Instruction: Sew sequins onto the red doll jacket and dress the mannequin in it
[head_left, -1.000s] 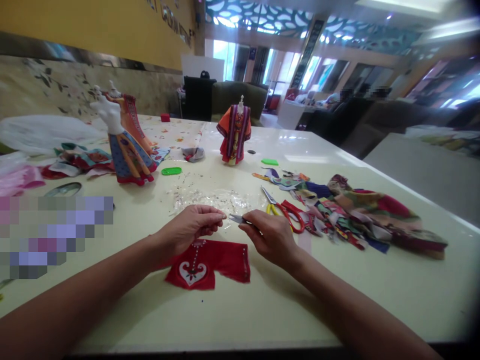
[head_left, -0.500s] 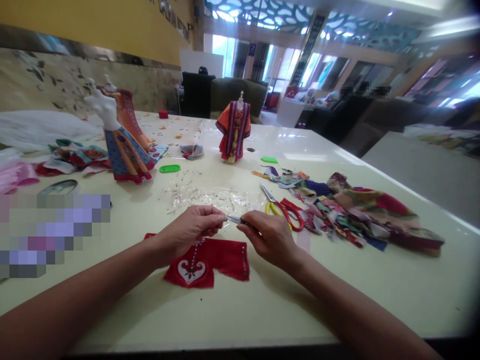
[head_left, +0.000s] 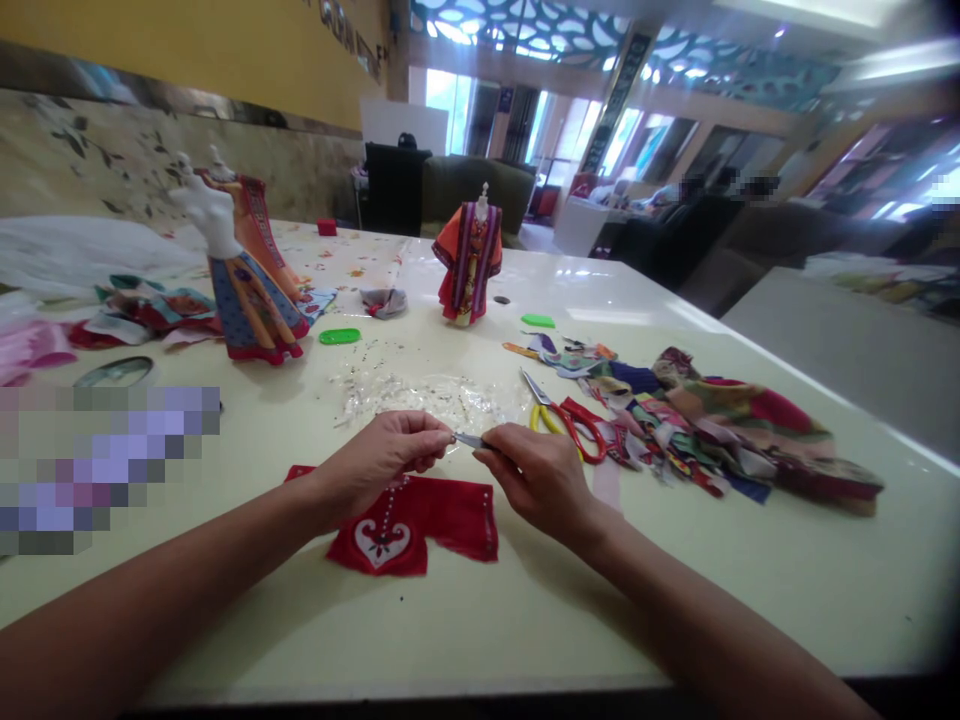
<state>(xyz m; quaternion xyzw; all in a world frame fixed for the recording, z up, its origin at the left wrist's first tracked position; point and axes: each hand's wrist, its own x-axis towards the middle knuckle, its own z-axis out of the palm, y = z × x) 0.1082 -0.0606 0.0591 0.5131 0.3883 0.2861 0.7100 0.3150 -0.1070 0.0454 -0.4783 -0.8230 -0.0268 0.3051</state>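
Observation:
My left hand is closed in a pinch, with a tiny item at its fingertips too small to make out. My right hand grips a small pointed metal tool, its dark handle mostly hidden in the fingers. The tool's tip meets the left fingertips. Beneath both hands lies a red cloth piece with a white heart-shaped motif and rows of white beads, partly covered by the left hand. Just beyond the hands, many small beads lie scattered on a clear plastic sheet.
Red-handled scissors lie to the right beside yellow-handled ones and a heap of fabric scraps. A dressed doll form stands ahead, another mannequin to the left. Green trays sit on the white table.
Both hands keep nearly the same place and grip. Otherwise only a slight shift of the camera view shows.

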